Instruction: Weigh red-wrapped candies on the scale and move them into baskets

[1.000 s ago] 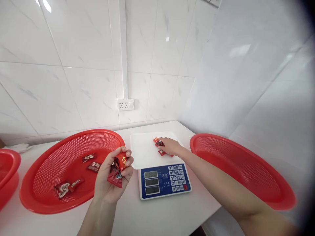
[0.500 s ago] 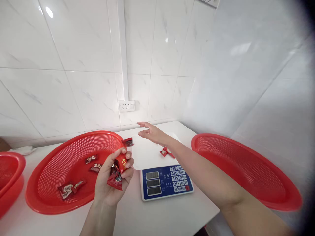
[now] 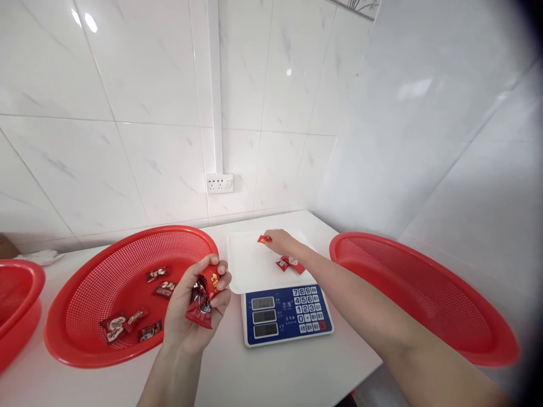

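My left hand (image 3: 193,308) is closed around several wrapped candies (image 3: 202,302), one bright red with yellow lettering, others dark red. It hovers at the near right edge of a red mesh basket (image 3: 80,294). Over the white scale pan (image 3: 246,271), the fingers of my right hand (image 3: 282,242) pinch a red wrapped candy (image 3: 264,239); the fingertips are partly hidden. Red candies (image 3: 292,263) lie on the pan beside my right wrist. Inside the left basket, several dark red and brown candies (image 3: 116,328) are scattered on the bottom.
The scale's blue keypad panel (image 3: 288,333) faces me. To the right stands another red basket (image 3: 360,240), partly behind my forearm. Part of a third red basket (image 3: 25,268) shows at the far left. A socket (image 3: 219,183) sits on the tiled wall behind the white table (image 3: 237,373).
My right hand was open above the pan, and a dark candy was in the air near the left basket's rim. Another candy now lies in that basket; my right hand has lowered onto a red candy.
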`<state>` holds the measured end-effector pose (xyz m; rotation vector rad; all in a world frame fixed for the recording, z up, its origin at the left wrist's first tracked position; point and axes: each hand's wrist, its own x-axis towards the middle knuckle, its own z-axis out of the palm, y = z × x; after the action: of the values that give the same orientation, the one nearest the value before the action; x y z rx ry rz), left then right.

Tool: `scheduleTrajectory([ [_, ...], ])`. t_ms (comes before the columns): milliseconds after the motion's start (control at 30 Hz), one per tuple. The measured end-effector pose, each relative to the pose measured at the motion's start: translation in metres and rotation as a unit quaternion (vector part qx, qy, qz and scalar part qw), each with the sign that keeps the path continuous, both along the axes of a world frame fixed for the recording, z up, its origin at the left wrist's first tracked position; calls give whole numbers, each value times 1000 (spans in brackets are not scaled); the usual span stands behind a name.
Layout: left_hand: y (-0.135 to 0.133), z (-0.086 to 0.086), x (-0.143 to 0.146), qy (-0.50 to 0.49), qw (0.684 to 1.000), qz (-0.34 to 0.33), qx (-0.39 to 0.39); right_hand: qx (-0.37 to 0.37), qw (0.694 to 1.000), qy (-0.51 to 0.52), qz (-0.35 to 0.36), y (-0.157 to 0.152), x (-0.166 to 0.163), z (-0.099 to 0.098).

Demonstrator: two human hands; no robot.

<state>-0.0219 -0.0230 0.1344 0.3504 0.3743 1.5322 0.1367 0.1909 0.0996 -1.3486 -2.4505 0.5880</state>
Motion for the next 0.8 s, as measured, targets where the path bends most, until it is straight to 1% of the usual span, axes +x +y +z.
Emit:
scheduleTrajectory([
  [67,0,-1,0,6,1000,-1,-2,-16,997,59,43,-6,-15,13],
  [133,0,-1,0,9,1000,-1,-5,-35,984,145,99,-13,-24,26],
  [200,-1,-1,0,10,1000,0,-5,-19,973,192,123,-21,-23,36],
  [233,0,-1,0,10,1000,2,-4,4,976,179,120,-25,-17,38],
  [267,0,-1,0,10,1000,4,-3,29,984,138,108,-30,-9,38],
  [300,0,0,0,11,1000,6,-2,44,991,83,96,-33,0,36],
  [333,0,0,0,11,1000,9,-2,44,995,20,85,-37,10,31],
  [400,1,0,0,12,1000,11,-7,3,994,-86,66,-42,29,19],
  [467,1,0,1,14,1000,9,-14,-27,989,-140,43,-45,42,7],
  [567,1,0,2,17,1000,7,-19,-20,990,-142,7,-44,52,-6],
  [633,1,1,2,19,1000,9,-18,-14,992,-124,-17,-41,54,-8],
  [733,0,1,2,20,1000,10,-14,-19,996,-78,-32,-37,49,-4],
  [800,0,1,4,22,1000,2,-13,-27,999,-35,-25,-37,35,5],
])
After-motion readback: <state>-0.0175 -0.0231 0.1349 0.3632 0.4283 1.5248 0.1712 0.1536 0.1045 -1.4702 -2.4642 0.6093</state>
